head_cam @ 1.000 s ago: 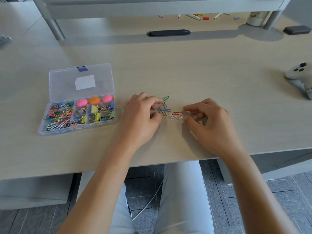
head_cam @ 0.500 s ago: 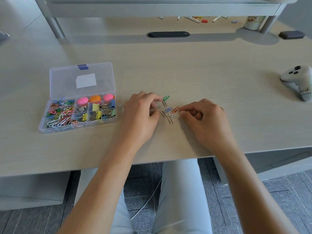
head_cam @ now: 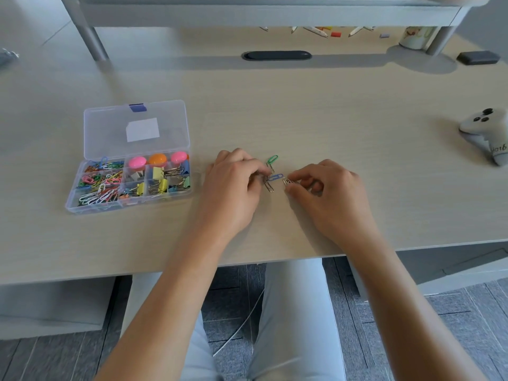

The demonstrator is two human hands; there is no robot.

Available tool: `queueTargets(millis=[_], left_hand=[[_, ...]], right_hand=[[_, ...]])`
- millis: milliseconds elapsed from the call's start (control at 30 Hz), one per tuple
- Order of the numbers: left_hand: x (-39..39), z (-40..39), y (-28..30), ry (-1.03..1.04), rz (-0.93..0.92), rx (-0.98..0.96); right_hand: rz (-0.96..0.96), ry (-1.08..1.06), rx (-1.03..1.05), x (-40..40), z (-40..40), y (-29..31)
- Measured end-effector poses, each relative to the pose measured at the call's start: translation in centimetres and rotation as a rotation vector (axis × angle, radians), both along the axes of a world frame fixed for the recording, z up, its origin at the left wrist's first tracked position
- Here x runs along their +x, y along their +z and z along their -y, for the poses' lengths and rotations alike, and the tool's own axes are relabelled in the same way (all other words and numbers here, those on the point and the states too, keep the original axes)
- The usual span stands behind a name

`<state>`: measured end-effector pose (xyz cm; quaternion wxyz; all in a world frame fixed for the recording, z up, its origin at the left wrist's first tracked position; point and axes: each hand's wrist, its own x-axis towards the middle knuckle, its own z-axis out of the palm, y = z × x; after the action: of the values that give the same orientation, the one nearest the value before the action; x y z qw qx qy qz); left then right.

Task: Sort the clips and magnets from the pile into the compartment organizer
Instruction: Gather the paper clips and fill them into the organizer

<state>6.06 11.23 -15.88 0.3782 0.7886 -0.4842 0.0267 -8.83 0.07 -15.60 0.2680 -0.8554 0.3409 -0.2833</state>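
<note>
Pale wood-grain counter [head_cam: 330, 111], a grey shelf riser at the back, grey carpet tiles below the front edge.

Item: compartment organizer [head_cam: 129, 200], clear plastic, lid laid open behind it, on the counter to my left, well apart from the work area. Left-hand compartments hold coloured paper clips; those to the right hold binder clips; the back row shows pink and orange round magnets [head_cam: 157, 159].

Item: remaining pile, only a few paper clips, on the counter between my hands. Green clip [head_cam: 272, 160], long axis running from near-left to far-right. Blue clip [head_cam: 275, 177], long axis nearly crosswise, slightly raised toward the right. Silver clip [head_cam: 268, 186], long axis angled from far-left to near-right, just beside the blue one and perhaps touching it.

Item: left hand [head_cam: 233, 188], fingers curled down at the pile's left edge, fingertips at the silver and blue clips; whether it actually pinches one I cannot tell.

Item: right hand [head_cam: 327, 193], thumb and forefinger pinching a small silver clip [head_cam: 287, 182] at the pile's right edge.

Handling note, my judgement: these clips are very light, thin bent wire, springy yet firm, lying flat and slippery on the smooth counter. Best taken by sliding a fingertip under one rounded end, then pinching across the narrow width. They snag each other easily.

Also present: white controller [head_cam: 486, 133] far right, dark cable slot [head_cam: 276, 55] at the back.
</note>
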Motion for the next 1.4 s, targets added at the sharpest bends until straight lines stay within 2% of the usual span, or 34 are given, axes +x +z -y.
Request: queueTargets(millis=[133,300,400,700,900,1000,1133,1233,1400], left_hand=[[-0.1,-0.2,0.4,-0.012,-0.004,0.025],[-0.4,-0.5,0.7,-0.004,0.019,0.139],[-0.4,-0.5,0.4,-0.013,0.031,0.128],[-0.4,-0.5,0.4,-0.062,-0.005,0.031],[-0.3,-0.6,0.4,-0.067,0.026,0.023],[-0.4,-0.7,0.2,-0.070,0.029,0.006],[-0.6,-0.9,0.2,-0.074,0.048,0.007],[-0.5,-0.9,0.2,-0.071,0.016,0.032],[-0.5,-0.8,0.8,-0.045,-0.021,0.087]], right_hand=[[0.043,-0.013,0.008,-0.7,-0.3,0.1],[0.025,-0.096,-0.012,-1.6,-1.1,-0.1],[-0.017,-0.126,-0.033,-1.1,-1.2,0.1],[-0.106,0.036,-0.048,-0.1,-0.4,0.9],[-0.281,0.152,-0.248,0.1,-0.1,1.1],[-0.290,0.152,-0.394,0.0,-0.4,1.1],[-0.291,0.142,-0.453,-0.1,-0.3,1.1],[-0.277,0.104,-0.374,-0.2,0.0,1.1],[-0.024,0.020,-0.018,-0.7,0.4,1.5]])
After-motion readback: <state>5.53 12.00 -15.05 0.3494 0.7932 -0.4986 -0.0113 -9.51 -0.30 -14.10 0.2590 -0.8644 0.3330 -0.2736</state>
